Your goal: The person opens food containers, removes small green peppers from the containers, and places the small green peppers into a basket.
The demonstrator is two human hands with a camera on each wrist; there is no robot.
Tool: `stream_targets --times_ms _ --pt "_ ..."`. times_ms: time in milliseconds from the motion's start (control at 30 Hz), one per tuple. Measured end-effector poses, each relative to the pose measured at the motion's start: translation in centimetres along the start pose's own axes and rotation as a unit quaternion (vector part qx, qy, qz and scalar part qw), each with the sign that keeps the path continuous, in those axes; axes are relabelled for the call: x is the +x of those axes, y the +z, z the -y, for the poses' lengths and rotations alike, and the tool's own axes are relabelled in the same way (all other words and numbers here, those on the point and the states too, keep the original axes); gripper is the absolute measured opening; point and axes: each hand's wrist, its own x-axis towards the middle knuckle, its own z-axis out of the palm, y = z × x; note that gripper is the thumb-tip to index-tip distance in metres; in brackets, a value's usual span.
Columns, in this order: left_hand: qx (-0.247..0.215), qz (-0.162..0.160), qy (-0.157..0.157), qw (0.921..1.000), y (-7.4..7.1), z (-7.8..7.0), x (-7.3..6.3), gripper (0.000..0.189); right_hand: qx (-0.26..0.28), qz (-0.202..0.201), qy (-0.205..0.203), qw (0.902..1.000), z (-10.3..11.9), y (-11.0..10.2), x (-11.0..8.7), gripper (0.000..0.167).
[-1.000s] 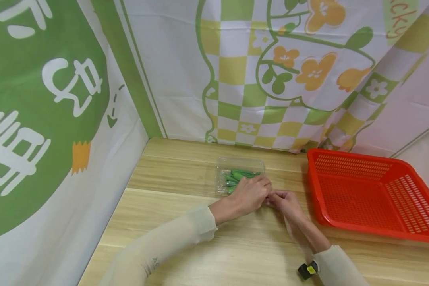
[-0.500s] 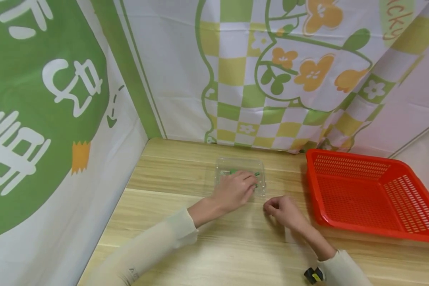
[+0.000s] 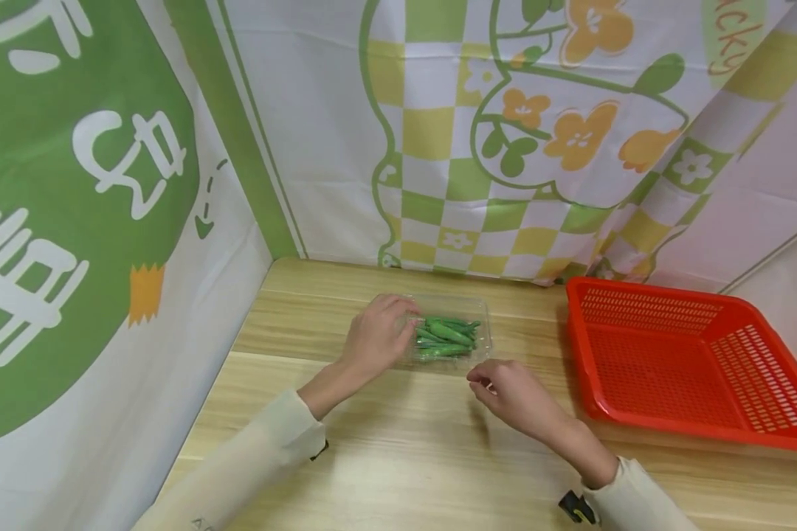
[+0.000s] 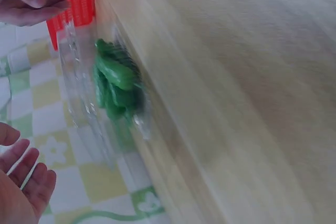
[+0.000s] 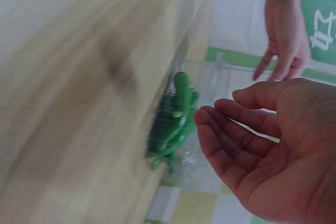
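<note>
The person's left hand (image 3: 380,333) holds nothing, its fingers loosely bent; it sits beside the left end of the clear plastic box, overlapping that end in the head view, while the wrist views show a gap between them. The right hand (image 3: 514,392) is likewise free, fingers relaxed and gently curved, just off the box's near right corner. Between and slightly beyond the two hands lies the clear, rectangular plastic box (image 3: 454,304), its longer side running left to right. Inside, a small heap of slender green peppers (image 3: 448,333) lies mostly along that same direction. The left hand looks nearer to the box; the right stands closer to the person. Whether a lid is closed over the peppers I cannot tell. Farther right, well apart from the box, a red perforated plastic basket (image 3: 590,358) rests on the pale wood-grain tabletop (image 3: 405,464), nearer the right hand than the left.
</note>
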Motion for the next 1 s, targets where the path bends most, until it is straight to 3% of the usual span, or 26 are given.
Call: stream_targets --times_ms 100,200,300,467,533,600,733,833,933,1000 --pt "-0.047 0.005 -0.059 0.9971 -0.3 1.1 -0.6 0.02 -0.016 -0.014 -0.035 0.9992 0.7 -0.3 0.7 0.007" --pt "-0.109 0.01 -0.107 0.9882 -0.4 2.1 -1.3 0.022 -0.033 -0.021 -0.057 0.9976 1.1 -0.6 1.6 0.007" --pt "-0.158 0.015 -0.134 0.9782 -0.4 2.9 -2.0 0.022 -0.046 -0.021 -0.066 0.9965 1.4 -0.7 2.4 0.007" --pt "-0.193 0.028 -0.179 0.9642 -0.3 4.0 -2.8 0.022 -0.072 -0.022 -0.083 0.9936 1.8 -0.9 3.5 0.008" --pt "-0.225 0.047 -0.221 0.9478 -0.4 4.3 -3.2 0.025 -0.082 -0.022 -0.093 0.9921 2.0 -1.0 3.9 0.011" --pt "-0.261 0.071 -0.267 0.925 -0.5 4.4 -3.5 0.027 -0.094 -0.024 -0.102 0.9901 2.1 -0.9 4.4 0.014" --pt "-0.352 0.121 -0.347 0.861 -0.5 4.6 -4.0 0.029 -0.11 -0.026 -0.123 0.9859 2.3 -0.7 5.3 0.017" --pt "-0.4 0.147 -0.377 0.8225 -0.3 4.5 -4.1 0.028 -0.12 -0.023 -0.143 0.9822 2.5 -0.4 5.9 0.015" --pt "-0.426 0.164 -0.391 0.7991 -0.1 4.5 -4.2 0.028 -0.129 -0.018 -0.154 0.9795 2.6 0.0 6.5 0.013" --pt "-0.434 0.174 -0.396 0.7903 0.1 4.4 -4.3 0.028 -0.133 -0.015 -0.159 0.9782 2.7 0.2 6.8 0.013"
